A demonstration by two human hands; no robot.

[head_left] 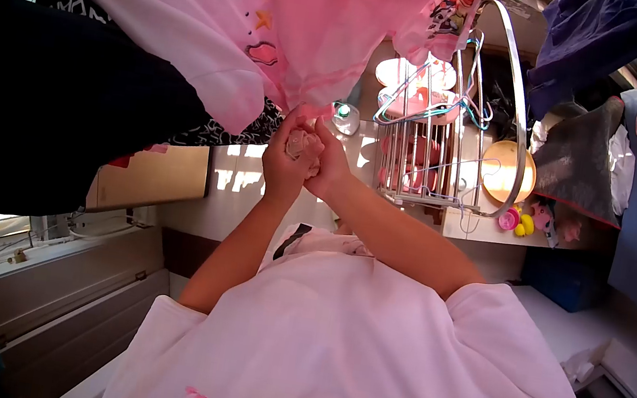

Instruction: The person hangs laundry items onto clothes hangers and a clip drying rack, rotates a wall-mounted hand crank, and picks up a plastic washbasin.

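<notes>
A pink garment (310,27) with pale sleeves and small cartoon prints hangs above and in front of me. Its lower part narrows down to where my two hands meet. My left hand (281,163) and my right hand (330,160) are closed around a bunched, crumpled wad of pale pink cloth (304,148). Both hands press together on it at about chest height, fingertips up against the garment's hem. Whether the wad is all part of the hanging garment is hard to make out.
Dark clothes (122,90) hang close on my left. To the right stand a metal rack (414,155) with hangers (428,113) and pink slippers (421,103), a yellow round basin (508,173), and small toys (525,224). More clothes (601,43) hang at the upper right.
</notes>
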